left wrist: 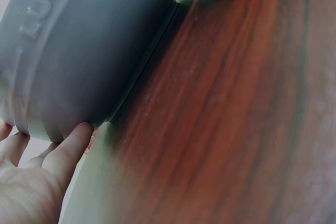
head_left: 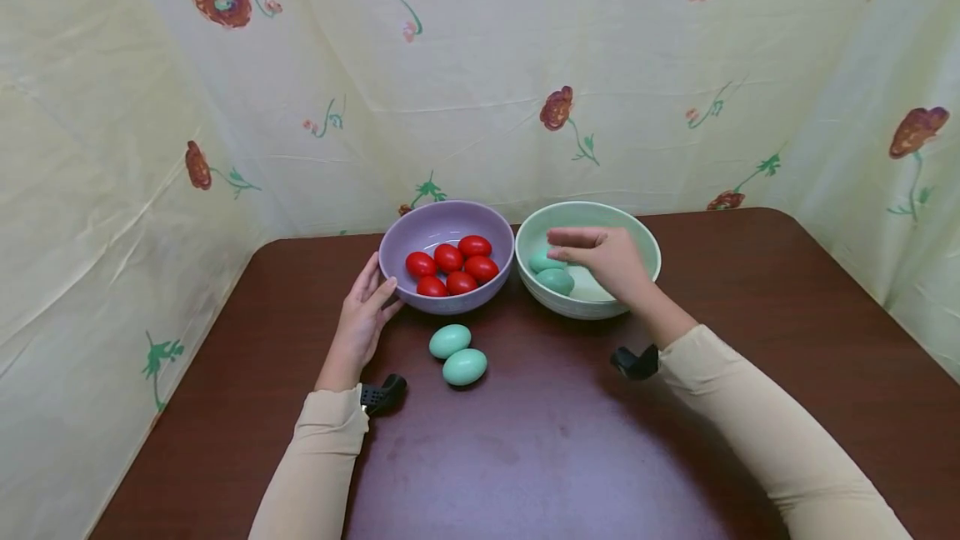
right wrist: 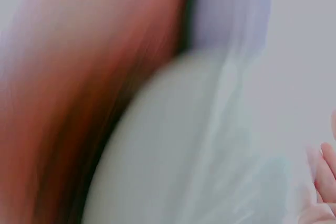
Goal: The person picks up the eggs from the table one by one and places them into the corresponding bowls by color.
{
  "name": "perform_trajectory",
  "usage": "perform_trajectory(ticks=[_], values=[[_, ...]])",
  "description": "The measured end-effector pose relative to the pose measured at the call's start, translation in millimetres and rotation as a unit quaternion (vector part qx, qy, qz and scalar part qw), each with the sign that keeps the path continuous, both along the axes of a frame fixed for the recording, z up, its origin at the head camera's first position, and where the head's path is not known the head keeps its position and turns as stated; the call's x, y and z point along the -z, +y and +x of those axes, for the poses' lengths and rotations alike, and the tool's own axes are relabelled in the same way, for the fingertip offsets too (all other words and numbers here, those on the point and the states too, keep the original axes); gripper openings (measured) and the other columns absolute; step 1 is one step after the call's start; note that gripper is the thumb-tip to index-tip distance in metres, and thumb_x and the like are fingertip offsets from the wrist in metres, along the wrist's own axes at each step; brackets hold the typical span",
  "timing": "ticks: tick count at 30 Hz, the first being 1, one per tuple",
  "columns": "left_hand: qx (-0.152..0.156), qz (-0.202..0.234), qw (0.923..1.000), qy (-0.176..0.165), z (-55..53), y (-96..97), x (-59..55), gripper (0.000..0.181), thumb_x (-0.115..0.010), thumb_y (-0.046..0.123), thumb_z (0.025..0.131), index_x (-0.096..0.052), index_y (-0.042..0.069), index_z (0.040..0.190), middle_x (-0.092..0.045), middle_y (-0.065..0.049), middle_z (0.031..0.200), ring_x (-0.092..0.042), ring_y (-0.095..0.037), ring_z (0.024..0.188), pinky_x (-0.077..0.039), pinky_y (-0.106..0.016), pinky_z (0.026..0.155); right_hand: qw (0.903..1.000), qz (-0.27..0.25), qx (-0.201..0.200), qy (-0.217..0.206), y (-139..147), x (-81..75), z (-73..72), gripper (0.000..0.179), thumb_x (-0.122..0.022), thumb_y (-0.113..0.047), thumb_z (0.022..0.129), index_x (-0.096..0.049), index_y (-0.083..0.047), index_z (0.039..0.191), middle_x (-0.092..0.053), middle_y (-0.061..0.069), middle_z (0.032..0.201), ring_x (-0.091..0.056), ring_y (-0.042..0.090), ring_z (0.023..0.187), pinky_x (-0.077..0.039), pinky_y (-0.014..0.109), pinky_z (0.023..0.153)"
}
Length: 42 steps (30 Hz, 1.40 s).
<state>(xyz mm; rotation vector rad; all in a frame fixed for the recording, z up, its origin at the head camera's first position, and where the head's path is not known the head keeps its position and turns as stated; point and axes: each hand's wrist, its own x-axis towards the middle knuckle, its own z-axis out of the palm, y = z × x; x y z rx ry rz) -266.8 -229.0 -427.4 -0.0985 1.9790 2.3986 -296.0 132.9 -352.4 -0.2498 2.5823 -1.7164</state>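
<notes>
A purple bowl (head_left: 450, 304) holds several red eggs (head_left: 448, 258). My left hand (head_left: 363, 319) rests against the outside of its left wall, with extended fingers touching it; the left wrist view also shows these fingers (left wrist: 71, 148) on the wall. Beside it stands a pale green bowl (head_left: 588, 309) with two green eggs (head_left: 555, 280) visible inside. Above that bowl is my right hand (head_left: 611, 261), its thumb and fingers apart and nothing seen between them. In the right wrist view the hand is blurred and mostly cut off.
Two more green eggs, a rear one (head_left: 450, 341) and a front one (head_left: 465, 367), lie on the brown table (head_left: 525, 457) before the purple bowl. A flowered curtain (head_left: 480, 65) hangs behind and along the sides. Both bowls stand near the table's back edge.
</notes>
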Motion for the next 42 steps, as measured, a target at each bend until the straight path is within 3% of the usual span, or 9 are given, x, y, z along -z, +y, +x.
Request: perform_trajectory(ticks=[4,8,15,21,31,42], values=[[0.003,0.002,0.9999,0.009,-0.1,1.1,-2.4,0.068,-0.053,0.022,0.103,-0.017,0.025,0.161,-0.011,0.006,0.169,-0.029,-0.018,0.152,-0.039,-0.044,0.114,0.9944,-0.051,-0.088,-0.027,-17,-7.0,38.3,0.041,-0.082,-0.021,0.081,-0.073,-0.013,0.121,-0.074,0.005,0.119,-0.067,0.001,0.11,-0.054,0.015,0.09],[0.003,-0.009,0.9999,0.008,1.2,0.9,-2.1,0.069,-0.054,0.025,0.103,-0.016,0.027,0.161,-0.01,0.004,0.169,-0.028,-0.021,0.152,-0.04,-0.042,0.113,0.9829,-0.089,-0.146,-0.068,-30,-4.8,60.3,0.043,-0.082,-0.017,0.081,-0.072,-0.01,0.123,-0.072,0.008,0.123,-0.068,0.007,0.113,-0.056,0.021,0.092],[-0.002,-0.014,0.9999,0.006,2.0,0.5,0.4,0.067,-0.053,0.022,0.103,-0.018,0.027,0.16,-0.011,0.001,0.169,-0.028,-0.024,0.152,-0.044,-0.04,0.111,0.9689,-0.119,-0.191,-0.103,-50,2.2,71.3,0.044,-0.08,-0.012,0.083,-0.069,-0.007,0.125,-0.071,0.011,0.125,-0.069,0.016,0.114,-0.058,0.029,0.094],[0.003,-0.004,1.0,-0.005,0.7,0.9,0.3,0.066,-0.05,0.021,0.104,-0.017,0.028,0.16,-0.011,0.008,0.169,-0.029,-0.018,0.152,-0.039,-0.044,0.115,0.9563,-0.13,-0.233,-0.119,-66,5.1,74.9,0.046,-0.081,-0.013,0.082,-0.068,-0.005,0.126,-0.068,0.02,0.127,-0.069,0.019,0.115,-0.057,0.029,0.096],[0.0,-0.014,0.9999,-0.005,2.8,-4.4,-0.3,0.067,-0.051,0.022,0.104,-0.016,0.028,0.16,-0.011,0.005,0.169,-0.028,-0.021,0.152,-0.04,-0.043,0.112,0.9603,-0.12,-0.218,-0.127,-82,16.7,80.6,0.041,-0.082,-0.014,0.081,-0.072,-0.01,0.12,-0.07,0.018,0.123,-0.065,0.034,0.12,-0.056,0.028,0.096],[-0.001,-0.007,0.9999,-0.012,3.7,0.8,-1.2,0.066,-0.051,0.021,0.104,-0.017,0.029,0.16,-0.012,0.006,0.169,-0.03,-0.019,0.151,-0.04,-0.042,0.113,0.9665,-0.097,-0.197,-0.132,-79,27.4,79.1,0.034,-0.079,-0.009,0.083,-0.074,-0.01,0.117,-0.073,0.016,0.118,-0.067,0.031,0.116,-0.057,0.026,0.091]])
